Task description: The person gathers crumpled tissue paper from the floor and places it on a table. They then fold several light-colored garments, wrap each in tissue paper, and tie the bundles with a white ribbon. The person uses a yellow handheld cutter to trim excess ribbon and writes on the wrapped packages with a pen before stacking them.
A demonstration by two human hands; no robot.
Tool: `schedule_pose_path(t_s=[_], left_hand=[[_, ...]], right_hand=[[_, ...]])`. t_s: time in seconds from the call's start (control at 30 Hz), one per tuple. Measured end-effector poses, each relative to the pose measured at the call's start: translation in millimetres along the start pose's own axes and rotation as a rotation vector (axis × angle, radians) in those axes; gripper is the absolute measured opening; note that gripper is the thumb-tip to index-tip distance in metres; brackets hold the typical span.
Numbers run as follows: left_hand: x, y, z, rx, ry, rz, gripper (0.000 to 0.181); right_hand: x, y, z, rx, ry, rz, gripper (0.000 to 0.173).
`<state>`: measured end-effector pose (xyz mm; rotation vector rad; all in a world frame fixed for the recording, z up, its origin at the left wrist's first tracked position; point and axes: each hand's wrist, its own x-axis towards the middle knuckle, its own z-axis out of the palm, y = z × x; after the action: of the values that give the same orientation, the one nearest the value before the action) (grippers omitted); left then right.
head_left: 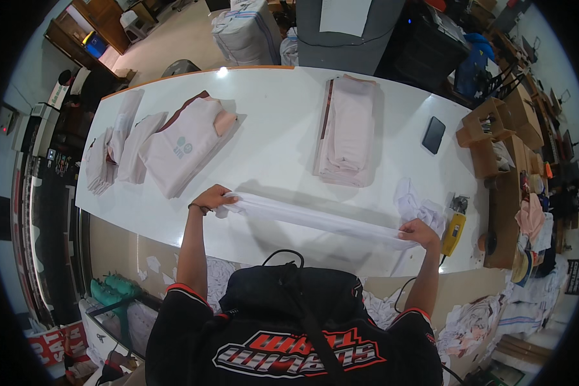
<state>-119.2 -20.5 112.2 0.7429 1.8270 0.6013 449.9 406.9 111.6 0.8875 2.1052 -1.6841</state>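
Observation:
Between my two hands a long strip of white fabric (313,217) is stretched above the near side of the white table (275,125). My left hand (214,197) pinches its left end, where the cloth bunches. The other end is gripped by my right hand (420,232), thumb on top. Behind that hand lies a crumpled piece of white cloth (415,202). Just right of it rests a yellow handheld electric cloth cutter (454,230) with a metal head and a cable.
Folded pale fabric panels (186,144) with a print lie at the left, beside smaller fabric stacks (101,164). A folded fabric pile (348,130) sits at the back. A smartphone (434,135) lies near cardboard boxes (492,120). Fabric scraps (470,325) cover the floor at right.

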Motion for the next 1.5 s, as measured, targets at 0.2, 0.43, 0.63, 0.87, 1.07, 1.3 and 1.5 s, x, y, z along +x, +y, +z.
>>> schedule_pose_path(t_s=[0.2, 0.43, 0.63, 0.87, 1.07, 1.3, 1.5], left_hand=[[-11, -60, -22, -0.203, 0.219, -0.089, 0.041], [-32, -58, -33, -0.423, 0.215, -0.206, 0.029], [-7, -90, -21, -0.059, 0.517, -0.021, 0.031], [23, -55, 32, 0.760, 1.167, -0.125, 0.036], [25, -32, 94, 0.720, 0.950, 0.311, 0.040], [116, 98, 99, -0.029, 0.482, 0.193, 0.073], [196, 179, 131, -0.095, 0.282, 0.130, 0.111]], right_hand=[[-9, 24, -30, 0.035, 0.057, 0.134, 0.017], [-25, 45, -47, 0.146, 0.249, 0.149, 0.020], [20, 64, -57, -0.240, 0.294, -0.013, 0.025], [36, 34, -13, -0.736, 0.753, 0.201, 0.025], [88, -13, 39, -0.454, 1.072, -0.196, 0.040], [195, -82, 47, 0.380, 0.730, 0.003, 0.082], [248, -140, 43, 0.201, 0.765, 0.029, 0.102]])
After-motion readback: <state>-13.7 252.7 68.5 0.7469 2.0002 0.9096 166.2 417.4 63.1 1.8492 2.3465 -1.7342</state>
